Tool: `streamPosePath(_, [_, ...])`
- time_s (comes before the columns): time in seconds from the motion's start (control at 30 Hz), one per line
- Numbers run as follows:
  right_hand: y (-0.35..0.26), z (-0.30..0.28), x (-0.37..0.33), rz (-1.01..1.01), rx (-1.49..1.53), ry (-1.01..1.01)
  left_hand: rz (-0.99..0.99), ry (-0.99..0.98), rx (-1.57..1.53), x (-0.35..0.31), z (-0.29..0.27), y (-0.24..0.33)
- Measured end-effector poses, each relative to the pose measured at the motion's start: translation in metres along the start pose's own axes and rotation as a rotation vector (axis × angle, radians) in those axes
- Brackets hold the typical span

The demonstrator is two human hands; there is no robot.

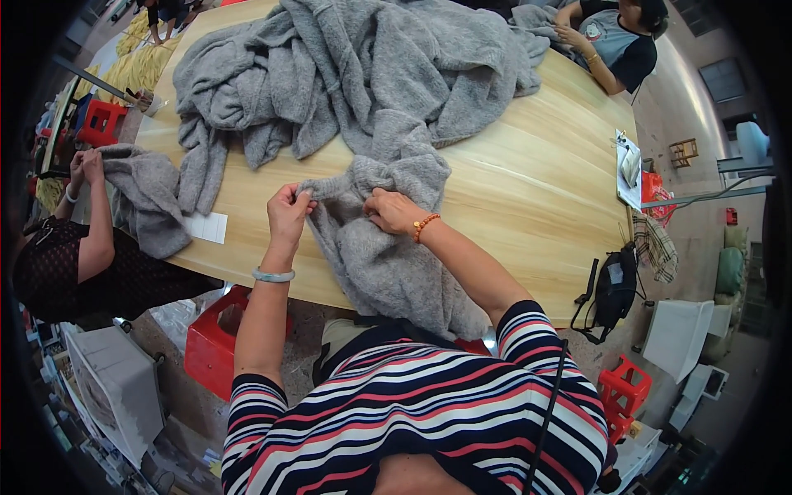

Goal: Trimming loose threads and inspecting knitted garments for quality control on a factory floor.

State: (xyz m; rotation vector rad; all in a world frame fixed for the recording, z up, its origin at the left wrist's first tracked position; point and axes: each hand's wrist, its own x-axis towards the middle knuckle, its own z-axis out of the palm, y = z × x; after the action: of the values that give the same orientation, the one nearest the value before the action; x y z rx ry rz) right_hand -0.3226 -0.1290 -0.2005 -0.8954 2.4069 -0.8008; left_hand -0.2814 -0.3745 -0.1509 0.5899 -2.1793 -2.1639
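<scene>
A grey knitted garment (pixel 371 247) lies in folds over the near part of the wooden table and hangs over its front edge. My left hand (pixel 289 213) is closed on the ribbed edge of this garment, pinching it between thumb and fingers. To its right, my right hand (pixel 392 211) rests on the same garment with fingers curled into the cloth. What its fingertips grip is partly hidden in the folds. Behind my hands a large heap of grey knitwear (pixel 346 66) spreads across the table, touching the garment.
A pale wooden table (pixel 544 190) holds a white paper (pixel 206 227) at left and a black bag (pixel 615 293) at the right edge. Co-workers handle grey knitwear at left (pixel 153 194) and far right. Red stools (pixel 216 346) stand below. A clipboard (pixel 629 169) lies at right.
</scene>
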Motion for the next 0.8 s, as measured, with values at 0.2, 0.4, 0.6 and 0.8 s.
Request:
streamPosePath(0.2, [0.009, 0.012, -0.001, -0.014, -0.07, 0.035, -0.022, -0.033, -0.039, -0.001, 0.008, 0.001])
streamPosePath(0.4, [0.029, 0.021, 0.009, -0.065, -0.036, 0.026, -0.051, -0.058, -0.05, -0.002, 0.009, 0.003])
streamPosePath(0.6, [0.028, 0.002, 0.017, 0.192, 0.299, -0.213, -0.064, -0.072, -0.118, -0.004, 0.006, 0.0])
streamPosePath(0.8, [0.03, 0.017, 0.006, -0.114, 0.0, 0.019, -0.067, -0.061, -0.125, -0.008, 0.008, -0.001])
